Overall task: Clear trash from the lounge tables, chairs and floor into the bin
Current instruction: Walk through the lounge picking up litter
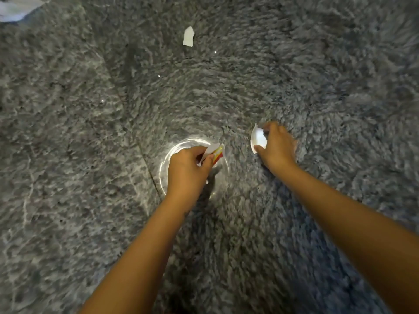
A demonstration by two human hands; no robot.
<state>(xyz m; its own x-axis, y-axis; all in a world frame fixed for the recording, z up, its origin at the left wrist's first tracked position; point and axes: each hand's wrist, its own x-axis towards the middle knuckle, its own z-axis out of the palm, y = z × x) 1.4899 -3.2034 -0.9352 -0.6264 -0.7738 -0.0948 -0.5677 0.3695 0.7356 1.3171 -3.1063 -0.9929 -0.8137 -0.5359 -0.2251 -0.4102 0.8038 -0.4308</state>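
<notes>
Grey veined stone floor [56, 155] fills the left of my view. A white sheet [15, 7] pokes in at its far top-left corner, cut off by the frame, and I cannot tell what it is. The stone meets a grey shag rug [317, 75] along a slanted edge, and the rug covers everything from there to the right.

My left hand [186, 171] hovers low over the rug, just beside that edge. Its fingers are curled and its thumb is pressed in, pinching a small bunch of trash. In the bunch are a white paper scrap and a red-and-yellow wrapper [217, 152], both sticking out past my thumb towards the right. Under this hand a clear round plastic lid [164, 162] lies flat on the pile, its rim catching the light. My hand covers much of it, and I cannot tell whether I am touching it.

Further up, near the middle and well apart from both hands, a torn white paper scrap [188, 36] lies alone on the rug.

My right hand [277, 146] is down at the rug's surface to the right of the lid. Its thumb and fingertips are closed round a curved white paper piece [258, 138]. The thumb holds the lower end and the fingers the upper end, with the piece's bright face turned towards my left hand. Motion blur softens this hand, so I cannot tell whether the paper is clear of the pile.
</notes>
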